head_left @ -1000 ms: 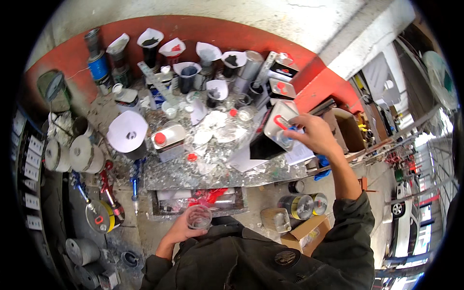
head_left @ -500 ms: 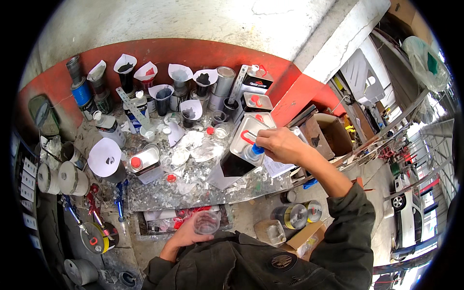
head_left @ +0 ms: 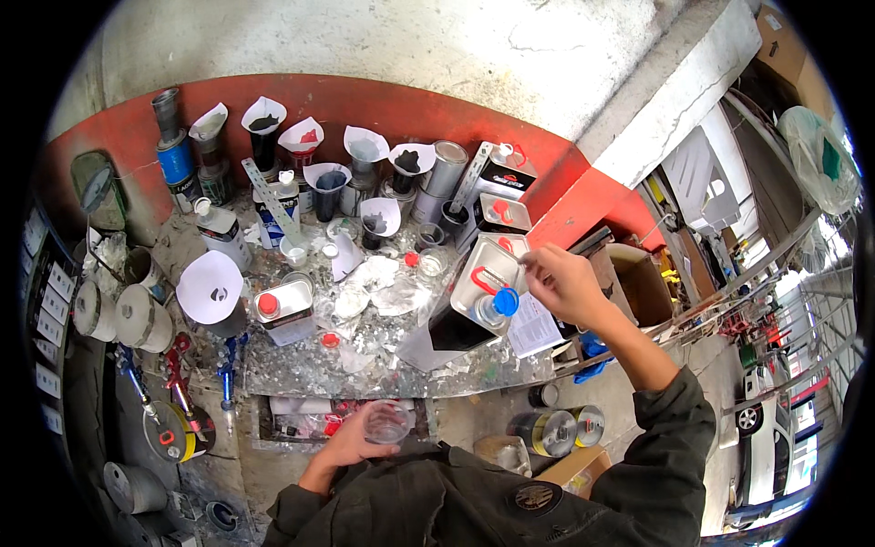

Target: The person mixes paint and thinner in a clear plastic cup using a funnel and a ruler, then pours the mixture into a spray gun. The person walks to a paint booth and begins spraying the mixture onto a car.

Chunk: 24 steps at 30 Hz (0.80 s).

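Note:
My left hand (head_left: pixel 351 448) is wrapped round a clear plastic cup (head_left: pixel 387 422) in front of my body, below the bench edge. A rectangular metal can (head_left: pixel 456 324) with a dark label stands at the bench's right front, and its top carries a red handle (head_left: pixel 492 280) and a blue cap (head_left: pixel 506 302). Just right of that top, apart from the cap, is my right hand (head_left: pixel 565 290). Its fingers are curled together; whatever they may pinch is too small to make out. A printed sheet (head_left: pixel 533 325) lies beside the can.
Paint-spattered bench (head_left: pixel 383 360) with crumpled white paper (head_left: pixel 387 290) in the middle. Along the back stand several dark cups with paper strainers (head_left: pixel 406 162). At the left front are a red-capped can (head_left: pixel 284 305) and spray guns (head_left: pixel 228 374). Yellow-black tins (head_left: pixel 553 432) stand on the floor.
My right hand has let go of the blue cap and moved right and slightly up from it. The cap sits on the can. My left hand still holds the cup; the view has shifted slightly.

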Each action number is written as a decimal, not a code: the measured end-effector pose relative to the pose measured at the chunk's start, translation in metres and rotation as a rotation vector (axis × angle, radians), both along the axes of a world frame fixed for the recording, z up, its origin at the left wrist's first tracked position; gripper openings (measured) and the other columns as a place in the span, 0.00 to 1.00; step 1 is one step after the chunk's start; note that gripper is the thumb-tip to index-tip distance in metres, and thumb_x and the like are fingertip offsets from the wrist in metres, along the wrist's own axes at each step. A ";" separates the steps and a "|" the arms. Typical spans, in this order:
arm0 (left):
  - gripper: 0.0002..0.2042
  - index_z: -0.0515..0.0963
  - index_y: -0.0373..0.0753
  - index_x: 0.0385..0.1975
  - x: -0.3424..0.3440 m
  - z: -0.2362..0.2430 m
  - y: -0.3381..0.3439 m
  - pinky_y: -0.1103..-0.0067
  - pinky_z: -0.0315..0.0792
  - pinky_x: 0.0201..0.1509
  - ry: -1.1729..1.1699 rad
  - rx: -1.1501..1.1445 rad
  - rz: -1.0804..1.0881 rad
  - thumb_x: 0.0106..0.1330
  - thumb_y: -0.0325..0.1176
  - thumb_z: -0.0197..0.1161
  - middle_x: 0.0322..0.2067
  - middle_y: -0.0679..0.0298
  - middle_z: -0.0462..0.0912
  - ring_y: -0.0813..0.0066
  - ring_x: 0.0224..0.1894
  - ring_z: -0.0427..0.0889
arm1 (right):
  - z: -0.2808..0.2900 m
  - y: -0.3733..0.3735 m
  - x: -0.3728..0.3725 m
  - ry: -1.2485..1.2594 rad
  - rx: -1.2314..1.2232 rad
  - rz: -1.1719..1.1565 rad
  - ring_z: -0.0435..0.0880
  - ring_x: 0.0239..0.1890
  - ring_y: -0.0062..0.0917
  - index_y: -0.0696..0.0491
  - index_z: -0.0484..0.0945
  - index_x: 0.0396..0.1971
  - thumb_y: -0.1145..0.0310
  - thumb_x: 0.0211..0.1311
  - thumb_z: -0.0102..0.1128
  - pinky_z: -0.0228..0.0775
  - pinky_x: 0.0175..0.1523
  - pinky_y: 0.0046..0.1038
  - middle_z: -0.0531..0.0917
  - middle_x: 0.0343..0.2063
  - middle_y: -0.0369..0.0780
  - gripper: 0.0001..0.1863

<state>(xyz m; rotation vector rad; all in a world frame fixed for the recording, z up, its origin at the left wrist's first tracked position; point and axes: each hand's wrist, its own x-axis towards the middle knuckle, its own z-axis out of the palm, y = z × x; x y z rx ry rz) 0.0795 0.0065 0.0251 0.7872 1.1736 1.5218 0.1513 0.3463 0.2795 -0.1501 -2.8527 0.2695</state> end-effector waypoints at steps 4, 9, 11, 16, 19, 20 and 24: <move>0.36 0.63 0.33 0.56 -0.001 0.002 -0.001 0.73 0.67 0.60 -0.060 -0.020 0.007 0.46 0.26 0.75 0.50 0.57 0.75 0.70 0.55 0.73 | -0.006 -0.010 -0.005 -0.367 0.095 -0.156 0.80 0.23 0.35 0.58 0.78 0.28 0.65 0.47 0.69 0.70 0.29 0.33 0.78 0.24 0.43 0.14; 0.36 0.62 0.33 0.57 0.000 0.004 -0.002 0.74 0.67 0.60 -0.039 -0.027 -0.006 0.47 0.25 0.75 0.50 0.58 0.74 0.70 0.55 0.73 | -0.008 -0.008 -0.012 -0.177 0.186 0.288 0.80 0.33 0.34 0.55 0.77 0.33 0.72 0.45 0.64 0.72 0.37 0.33 0.78 0.34 0.41 0.12; 0.36 0.62 0.33 0.57 0.000 0.003 -0.003 0.74 0.67 0.60 -0.036 -0.018 -0.006 0.47 0.24 0.75 0.50 0.58 0.73 0.70 0.55 0.73 | -0.001 -0.010 -0.017 -0.185 0.380 0.498 0.80 0.35 0.33 0.55 0.77 0.34 0.73 0.46 0.63 0.74 0.39 0.33 0.78 0.37 0.40 0.12; 0.36 0.62 0.33 0.58 0.001 0.002 -0.003 0.74 0.67 0.60 -0.111 -0.002 -0.009 0.47 0.23 0.74 0.51 0.60 0.73 0.71 0.55 0.73 | 0.000 -0.011 -0.005 -0.293 0.145 -0.067 0.81 0.27 0.43 0.58 0.80 0.31 0.56 0.49 0.61 0.72 0.33 0.39 0.81 0.23 0.47 0.19; 0.36 0.61 0.33 0.58 0.003 -0.002 0.000 0.73 0.67 0.60 -0.088 0.018 -0.031 0.48 0.23 0.73 0.51 0.60 0.73 0.71 0.56 0.72 | -0.007 -0.003 0.004 -0.409 0.074 -0.177 0.81 0.24 0.43 0.59 0.81 0.22 0.48 0.49 0.59 0.72 0.32 0.39 0.80 0.17 0.47 0.24; 0.36 0.61 0.33 0.58 0.002 0.000 0.001 0.73 0.66 0.61 -0.097 0.007 -0.041 0.48 0.23 0.73 0.51 0.60 0.73 0.71 0.56 0.72 | -0.007 -0.002 0.005 -0.368 0.003 -0.207 0.81 0.25 0.43 0.59 0.81 0.20 0.48 0.49 0.58 0.72 0.32 0.39 0.80 0.17 0.48 0.25; 0.36 0.61 0.33 0.58 0.006 -0.001 0.007 0.74 0.66 0.61 -0.118 -0.022 -0.055 0.48 0.23 0.73 0.51 0.60 0.72 0.71 0.56 0.72 | -0.001 -0.015 -0.009 -0.395 0.001 -0.293 0.81 0.25 0.43 0.59 0.81 0.17 0.47 0.49 0.57 0.72 0.33 0.38 0.80 0.17 0.49 0.26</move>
